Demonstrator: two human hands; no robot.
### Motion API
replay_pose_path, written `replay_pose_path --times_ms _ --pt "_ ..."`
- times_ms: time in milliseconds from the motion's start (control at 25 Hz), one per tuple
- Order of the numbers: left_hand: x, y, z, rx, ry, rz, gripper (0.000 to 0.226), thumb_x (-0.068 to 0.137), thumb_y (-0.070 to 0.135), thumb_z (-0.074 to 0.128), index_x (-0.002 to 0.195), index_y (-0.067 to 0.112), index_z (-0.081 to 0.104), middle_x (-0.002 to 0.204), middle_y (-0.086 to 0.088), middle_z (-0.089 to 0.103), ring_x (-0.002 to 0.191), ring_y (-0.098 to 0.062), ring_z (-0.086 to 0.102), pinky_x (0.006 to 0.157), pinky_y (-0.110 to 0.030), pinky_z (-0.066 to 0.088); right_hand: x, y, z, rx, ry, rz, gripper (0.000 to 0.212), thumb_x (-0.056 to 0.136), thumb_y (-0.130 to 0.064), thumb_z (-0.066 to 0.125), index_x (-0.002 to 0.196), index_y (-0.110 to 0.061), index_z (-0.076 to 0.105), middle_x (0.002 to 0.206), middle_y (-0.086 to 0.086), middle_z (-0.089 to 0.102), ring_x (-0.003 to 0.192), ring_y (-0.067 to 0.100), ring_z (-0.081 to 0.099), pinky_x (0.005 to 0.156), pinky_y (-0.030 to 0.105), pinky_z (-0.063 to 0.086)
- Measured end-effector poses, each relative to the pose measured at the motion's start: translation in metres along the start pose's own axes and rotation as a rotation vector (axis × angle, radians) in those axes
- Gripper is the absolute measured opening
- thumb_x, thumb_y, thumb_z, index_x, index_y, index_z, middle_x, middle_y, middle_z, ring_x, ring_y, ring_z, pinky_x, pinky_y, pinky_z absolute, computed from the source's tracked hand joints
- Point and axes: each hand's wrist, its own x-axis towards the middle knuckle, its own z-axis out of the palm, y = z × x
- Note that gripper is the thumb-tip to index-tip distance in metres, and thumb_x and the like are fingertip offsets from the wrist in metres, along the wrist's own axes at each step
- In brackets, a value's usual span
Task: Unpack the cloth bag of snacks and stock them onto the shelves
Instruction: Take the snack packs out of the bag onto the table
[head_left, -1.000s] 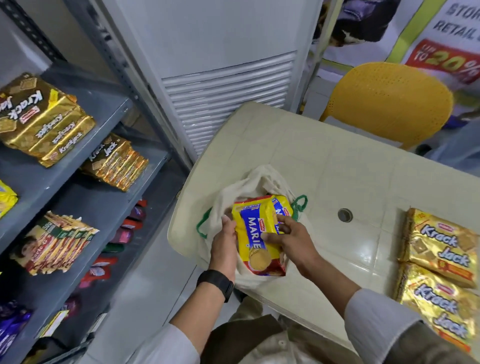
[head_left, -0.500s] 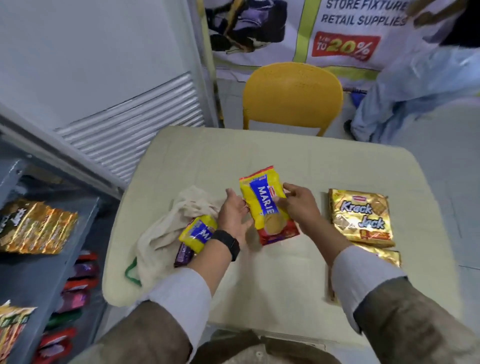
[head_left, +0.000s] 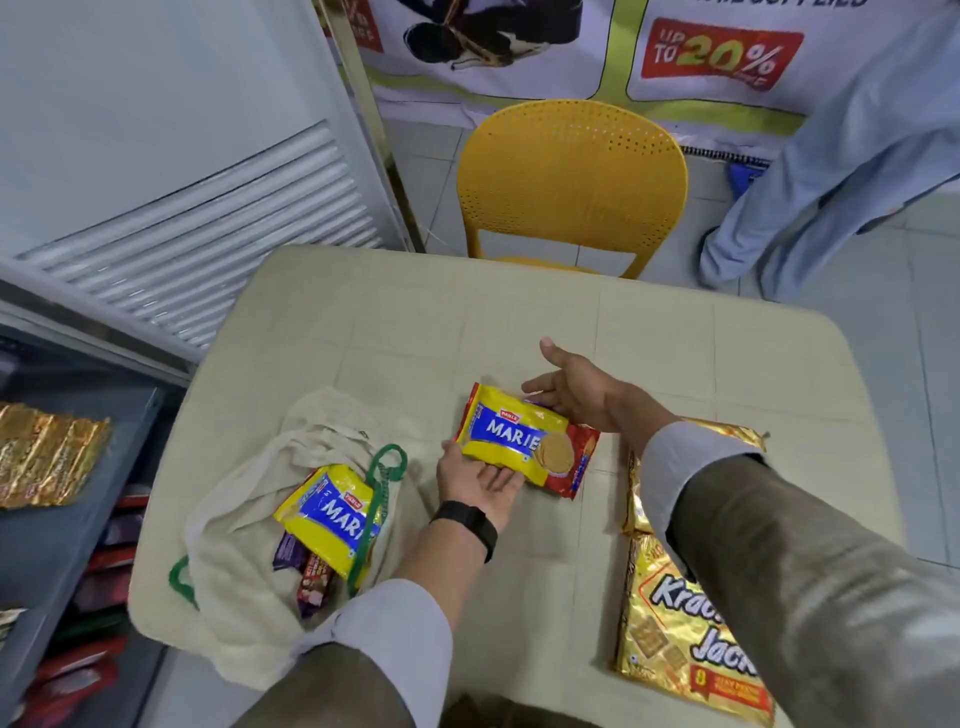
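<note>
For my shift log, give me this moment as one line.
left hand open under Marie pack | right hand open at its far edge | second Marie pack in cloth bag

"MARIE" on biscuit packet (head_left: 524, 447); "UP TO 20%" on poster (head_left: 719, 54).

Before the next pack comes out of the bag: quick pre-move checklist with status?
1. Yellow and blue Marie biscuit pack down on the cream plastic table: ok, lying flat.
2. Left hand free: ok, palm up, fingers straight at the pack's near edge.
3. Right hand free: ok, fingers spread at the pack's far edge.
4. Beige cloth bag open: ok, second Marie pack pokes out of its mouth.
5. Green bag handle clear of that pack: not ok, it lies across it.
6. Bag's full contents: cannot tell; purple wrappers partly show.
</note>
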Motion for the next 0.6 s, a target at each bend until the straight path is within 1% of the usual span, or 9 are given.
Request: replay_pose_path --times_ms 80,160,240,320,360,440,480,520,600 --pt "0.006 0.001 0.004 -0.003 -0.009 -0.017 0.083 0.096 0.065 0.039 0.151 0.003 0.035 0.157 -0.022 0.035 0.146 -0.036 0.035 0.116 -0.052 0.033 0.005 0.000 -0.003 0.005 0.012 -0.028 0.102 0.084 -0.088 0.030 0.147 -0.010 0.051 0.143 0.013 0.058 0.135 0.033 0.053 0.116 0.044 0.039" --pt "0.004 0.005 0.005 0.048 -0.023 -0.030 0.083 0.097 0.064 0.037 0.154 0.003 0.030 0.159 -0.021 0.032 0.147 -0.035 0.034 0.118 -0.051 0.031 0.004 -0.003 0.003 -0.003 0.127 -0.129 0.094 0.090 -0.083 0.031 0.145 -0.010 0.053 0.146 0.014 0.058 0.136 0.031 0.053 0.117 0.042 0.036" --pt "-0.009 0.010 0.002 0.208 -0.041 -0.014 0.079 0.100 0.060 0.037 0.155 0.004 0.028 0.157 -0.019 0.036 0.145 -0.034 0.037 0.117 -0.048 0.033 -0.002 -0.003 0.016 -0.085 0.361 -0.280 0.078 0.097 -0.072 0.037 0.136 -0.009 0.062 0.141 0.013 0.063 0.133 0.030 0.055 0.109 0.038 0.038" --pt "-0.032 0.020 -0.017 0.392 -0.039 0.098 0.058 0.102 0.046 0.046 0.147 0.009 0.043 0.142 -0.016 0.052 0.135 -0.031 0.050 0.110 -0.043 0.042 -0.011 0.006 0.040 -0.254 0.651 -0.470 0.055 0.099 -0.057 0.051 0.124 -0.012 0.071 0.126 0.008 0.072 0.121 0.026 0.063 0.096 0.029 0.043" --pt "-0.044 0.026 -0.035 0.474 -0.025 0.197 0.044 0.101 0.036 0.054 0.138 0.011 0.053 0.131 -0.014 0.060 0.124 -0.030 0.058 0.103 -0.040 0.048 -0.018 0.014 0.058 -0.279 0.720 -0.548 0.043 0.099 -0.047 0.058 0.121 -0.013 0.072 0.118 0.005 0.074 0.114 0.023 0.066 0.089 0.023 0.045" --pt "-0.065 0.041 -0.086 0.582 0.036 0.416 0.023 0.092 0.017 0.067 0.115 0.013 0.068 0.104 -0.011 0.071 0.097 -0.027 0.067 0.083 -0.033 0.056 -0.030 0.035 0.108 -0.279 0.649 -0.655 0.025 0.096 -0.028 0.066 0.114 -0.012 0.074 0.104 0.000 0.074 0.101 0.020 0.070 0.078 0.013 0.049" --pt "-0.074 0.048 -0.115 0.598 0.091 0.481 0.017 0.089 0.011 0.068 0.105 0.013 0.072 0.095 -0.011 0.072 0.089 -0.026 0.067 0.076 -0.030 0.056 -0.035 0.048 0.135 -0.309 0.580 -0.695 0.022 0.095 -0.024 0.067 0.111 -0.013 0.075 0.100 -0.001 0.075 0.096 0.020 0.071 0.079 0.018 0.053" --pt "-0.078 0.058 -0.148 0.593 0.161 0.526 0.014 0.089 0.006 0.067 0.099 0.014 0.073 0.090 -0.012 0.072 0.085 -0.026 0.066 0.072 -0.030 0.054 -0.037 0.063 0.166 -0.361 0.512 -0.724 0.021 0.093 -0.023 0.066 0.108 -0.014 0.076 0.099 -0.001 0.077 0.093 0.019 0.072 0.082 0.028 0.057" --pt "-0.074 0.080 -0.196 0.561 0.339 0.547 0.017 0.089 0.004 0.065 0.094 0.019 0.072 0.096 -0.017 0.073 0.086 -0.027 0.064 0.075 -0.036 0.055 -0.043 0.088 0.225 -0.433 0.364 -0.759 0.025 0.089 -0.022 0.062 0.110 -0.016 0.076 0.105 0.002 0.077 0.094 0.018 0.072 0.087 0.038 0.058"
